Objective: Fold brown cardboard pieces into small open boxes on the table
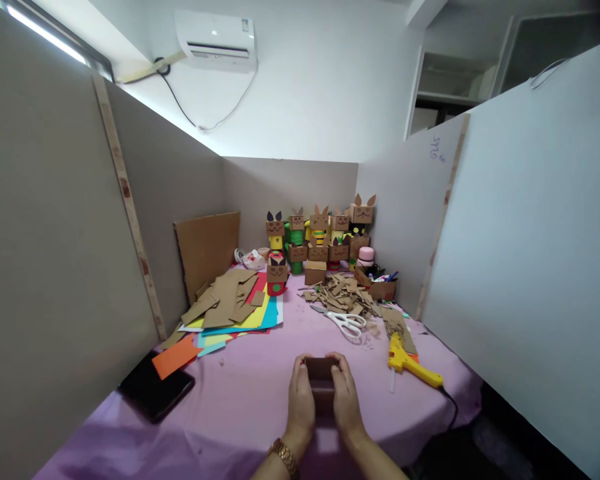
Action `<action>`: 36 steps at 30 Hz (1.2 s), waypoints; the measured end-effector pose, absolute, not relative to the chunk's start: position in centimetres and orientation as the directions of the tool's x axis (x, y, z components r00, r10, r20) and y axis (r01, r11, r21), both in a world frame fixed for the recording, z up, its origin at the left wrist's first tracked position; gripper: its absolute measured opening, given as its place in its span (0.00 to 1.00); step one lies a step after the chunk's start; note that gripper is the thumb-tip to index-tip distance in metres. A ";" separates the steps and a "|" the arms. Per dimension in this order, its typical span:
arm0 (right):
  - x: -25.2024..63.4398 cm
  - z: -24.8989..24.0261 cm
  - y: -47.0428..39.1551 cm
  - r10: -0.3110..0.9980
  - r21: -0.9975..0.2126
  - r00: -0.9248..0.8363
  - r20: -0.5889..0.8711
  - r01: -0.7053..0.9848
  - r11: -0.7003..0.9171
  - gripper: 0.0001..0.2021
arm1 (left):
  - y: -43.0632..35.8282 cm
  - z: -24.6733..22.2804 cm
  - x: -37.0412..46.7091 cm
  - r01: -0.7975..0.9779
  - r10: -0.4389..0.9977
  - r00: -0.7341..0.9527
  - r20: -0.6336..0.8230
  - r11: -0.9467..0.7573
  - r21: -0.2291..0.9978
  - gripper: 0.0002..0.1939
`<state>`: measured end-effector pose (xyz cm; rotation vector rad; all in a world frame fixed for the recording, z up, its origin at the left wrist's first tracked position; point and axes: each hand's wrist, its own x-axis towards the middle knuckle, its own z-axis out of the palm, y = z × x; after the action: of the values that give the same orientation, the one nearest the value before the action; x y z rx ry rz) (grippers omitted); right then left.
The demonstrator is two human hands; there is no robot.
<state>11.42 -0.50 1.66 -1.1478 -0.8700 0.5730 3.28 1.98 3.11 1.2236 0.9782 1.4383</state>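
Note:
Near the table's front edge, a small brown cardboard box frame (323,369) sits between my two hands. My left hand (301,400) wraps its left side, with the fingertips curled round the far edge. On the opposite side my right hand (347,400) grips it the same way. The frame appears open in the middle, and its side walls are hidden behind my palms. White-handled scissors (347,323) lie on the cloth beyond my hands. To the right rests a yellow glue gun (411,363), its nozzle end over a cardboard strip (399,327).
A pink cloth (250,393) covers the table. Cardboard sheets (227,297) lie on coloured paper (275,313) at left, near a black tablet-like object (155,393) and orange paper (177,357). Cardboard scraps (343,293) and several cardboard animal figures (319,252) stand at the back. Partitions (520,220) flank the table.

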 end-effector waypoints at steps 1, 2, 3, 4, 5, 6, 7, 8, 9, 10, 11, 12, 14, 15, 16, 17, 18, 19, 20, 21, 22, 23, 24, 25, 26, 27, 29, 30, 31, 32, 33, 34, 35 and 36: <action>11.4 1.6 -0.5 0.777 -0.944 0.556 0.294 0.038 0.329 0.12 | 2.0 3.1 3.3 -0.171 0.979 -0.021 0.204 -0.205 0.964 0.17; 11.4 1.6 -0.5 0.778 -0.944 0.556 0.294 0.039 0.329 0.13 | 2.0 3.1 3.3 -0.172 0.979 -0.018 0.205 -0.205 0.963 0.17; 11.4 1.6 -0.5 0.777 -0.943 0.556 0.295 0.040 0.329 0.13 | 2.0 3.1 3.3 -0.173 0.978 -0.015 0.206 -0.205 0.963 0.17; 11.4 1.7 -0.5 0.776 -0.943 0.557 0.296 0.041 0.330 0.13 | 2.0 3.1 3.3 -0.174 0.978 -0.012 0.207 -0.206 0.963 0.17; 11.4 1.7 -0.4 0.775 -0.943 0.558 0.296 0.042 0.330 0.13 | 2.0 3.1 3.2 -0.174 0.978 -0.009 0.207 -0.205 0.963 0.18; 11.4 1.7 -0.4 0.774 -0.943 0.560 0.297 0.043 0.331 0.13 | 2.1 3.1 3.2 -0.173 0.978 -0.007 0.207 -0.205 0.963 0.18; 11.4 1.7 -0.4 0.772 -0.942 0.562 0.297 0.043 0.332 0.13 | 2.1 3.1 3.2 -0.172 0.978 -0.004 0.207 -0.205 0.964 0.18; 11.4 1.8 -0.5 0.770 -0.942 0.564 0.298 0.042 0.333 0.13 | 2.1 3.0 3.2 -0.170 0.978 -0.003 0.207 -0.205 0.964 0.19; 11.3 1.8 -0.5 0.769 -0.941 0.566 0.298 0.041 0.335 0.13 | 2.1 3.0 3.1 -0.168 0.978 -0.004 0.208 -0.206 0.964 0.19; 11.3 1.8 -0.5 0.768 -0.941 0.567 0.299 0.039 0.337 0.13 | 2.2 3.0 3.1 -0.167 0.978 -0.005 0.209 -0.207 0.964 0.19; 11.3 1.8 -0.5 0.767 -0.940 0.568 0.299 0.038 0.338 0.13 | 2.2 2.9 3.1 -0.166 0.978 -0.008 0.210 -0.208 0.964 0.19; 11.3 1.8 -0.5 0.766 -0.940 0.569 0.299 0.037 0.339 0.13 | 2.2 2.9 3.1 -0.165 0.978 -0.010 0.210 -0.209 0.964 0.19; 11.3 1.8 -0.5 0.767 -0.940 0.568 0.297 0.034 0.339 0.13 | 2.3 2.9 3.1 -0.163 0.978 -0.012 0.208 -0.207 0.965 0.19; 11.3 1.8 -0.5 0.769 -0.941 0.568 0.295 0.032 0.338 0.13 | 2.3 2.8 3.1 -0.162 0.978 -0.012 0.206 -0.205 0.965 0.18; 11.3 1.8 -0.5 0.770 -0.941 0.567 0.293 0.030 0.336 0.13 | 2.3 2.8 3.1 -0.160 0.979 -0.012 0.205 -0.204 0.966 0.18; 11.3 1.7 -0.5 0.771 -0.942 0.567 0.291 0.028 0.335 0.13 | 2.3 2.8 3.1 -0.159 0.979 -0.011 0.204 -0.203 0.966 0.18; 11.3 1.7 -0.4 0.772 -0.942 0.567 0.288 0.025 0.334 0.13 | 2.3 2.8 3.1 -0.159 0.979 -0.010 0.204 -0.202 0.966 0.18; 11.3 1.6 -0.4 0.771 -0.943 0.568 0.286 0.023 0.333 0.13 | 2.4 2.8 3.1 -0.158 0.979 -0.008 0.204 -0.202 0.966 0.18; 11.3 1.6 -0.4 0.771 -0.943 0.570 0.284 0.021 0.332 0.13 | 2.4 2.8 3.0 -0.158 0.979 -0.005 0.204 -0.202 0.967 0.18; 11.3 1.6 -0.4 0.770 -0.943 0.572 0.282 0.019 0.331 0.13 | 2.4 2.8 3.0 -0.158 0.979 -0.002 0.203 -0.201 0.967 0.19; 11.2 1.6 -0.3 0.769 -0.943 0.574 0.281 0.018 0.332 0.13 | 2.4 2.7 3.0 -0.158 0.979 0.002 0.203 -0.200 0.967 0.19; 11.2 1.6 -0.3 0.768 -0.943 0.575 0.281 0.017 0.332 0.13 | 2.5 2.7 2.9 -0.158 0.979 0.006 0.202 -0.198 0.967 0.19; 11.2 1.6 -0.3 0.768 -0.943 0.576 0.281 0.017 0.332 0.13 | 2.5 2.7 2.9 -0.160 0.980 0.008 0.200 -0.196 0.967 0.19; 11.1 1.6 -0.3 0.767 -0.943 0.577 0.280 0.017 0.332 0.13 | 2.6 2.7 2.9 -0.162 0.980 0.008 0.198 -0.194 0.967 0.19; 11.1 1.6 -0.2 0.767 -0.943 0.578 0.280 0.016 0.332 0.13 | 2.6 2.7 2.9 -0.166 0.981 0.007 0.196 -0.192 0.967 0.20; 11.1 1.6 -0.2 0.766 -0.943 0.579 0.280 0.016 0.332 0.13 | 2.7 2.7 2.9 -0.169 0.981 0.003 0.193 -0.190 0.967 0.20; 11.0 1.5 -0.1 0.764 -0.942 0.582 0.280 0.015 0.334 0.14 | 2.8 2.7 2.8 -0.175 0.982 -0.003 0.188 -0.186 0.967 0.20; 11.0 1.4 -0.1 0.762 -0.942 0.583 0.281 0.014 0.336 0.14 | 2.8 2.8 2.8 -0.177 0.982 -0.005 0.187 -0.185 0.967 0.20; 11.0 1.4 0.0 0.762 -0.941 0.583 0.282 0.013 0.338 0.14 | 2.8 2.8 2.8 -0.179 0.982 -0.005 0.187 -0.185 0.966 0.20; 11.1 1.3 0.0 0.762 -0.940 0.583 0.283 0.012 0.340 0.14 | 2.8 2.9 2.8 -0.181 0.983 -0.006 0.186 -0.184 0.966 0.20; 11.1 1.2 0.0 0.762 -0.940 0.582 0.284 0.010 0.342 0.14 | 2.8 3.0 2.8 -0.181 0.983 -0.009 0.184 -0.183 0.966 0.20; 11.1 1.2 0.1 0.763 -0.939 0.581 0.284 0.008 0.343 0.13 | 2.8 3.0 2.8 -0.181 0.983 -0.011 0.181 -0.180 0.967 0.20; 11.1 1.1 0.1 0.764 -0.939 0.581 0.283 0.006 0.343 0.13 | 2.7 3.0 2.8 -0.181 0.984 -0.016 0.177 -0.177 0.967 0.20; 11.1 1.1 0.1 0.764 -0.940 0.581 0.281 0.005 0.342 0.13 | 2.7 3.1 2.8 -0.181 0.985 -0.021 0.172 -0.173 0.968 0.21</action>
<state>11.09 0.11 1.13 -1.1256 -0.8293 0.5751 2.79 2.72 3.05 1.1926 0.9887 1.4201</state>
